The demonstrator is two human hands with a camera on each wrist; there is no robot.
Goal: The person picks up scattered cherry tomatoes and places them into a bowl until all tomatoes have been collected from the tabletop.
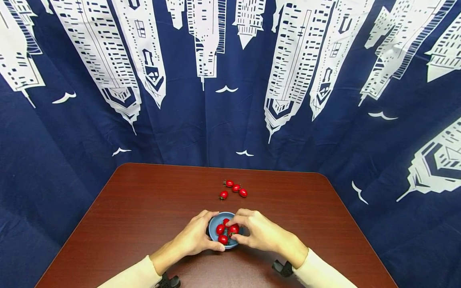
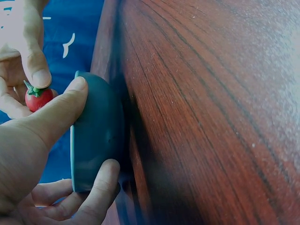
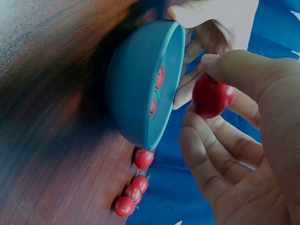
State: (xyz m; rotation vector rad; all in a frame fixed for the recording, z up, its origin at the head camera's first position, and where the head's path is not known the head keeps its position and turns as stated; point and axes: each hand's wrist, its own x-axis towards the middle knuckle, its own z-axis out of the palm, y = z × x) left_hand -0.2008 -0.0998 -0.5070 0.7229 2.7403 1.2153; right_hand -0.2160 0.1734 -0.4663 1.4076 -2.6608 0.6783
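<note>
A small blue bowl (image 1: 215,221) sits near the middle of the table, with several cherry tomatoes (image 1: 220,229) inside. My left hand (image 1: 196,236) holds the bowl from its left side; in the left wrist view the thumb lies at the rim and the fingers curl around the outer wall (image 2: 101,136). Above the bowl's opening, my right hand (image 1: 261,232) pinches one cherry tomato (image 3: 213,96) between thumb and fingers. That tomato's green stem (image 2: 35,90) shows in the left wrist view. Some of the bowl's inside is hidden by my right fingers.
Beyond the bowl, several loose cherry tomatoes (image 1: 236,188) lie on the brown wooden table (image 1: 162,196). A dark blue curtain (image 1: 180,132) with white building prints hangs right behind the table's far edge.
</note>
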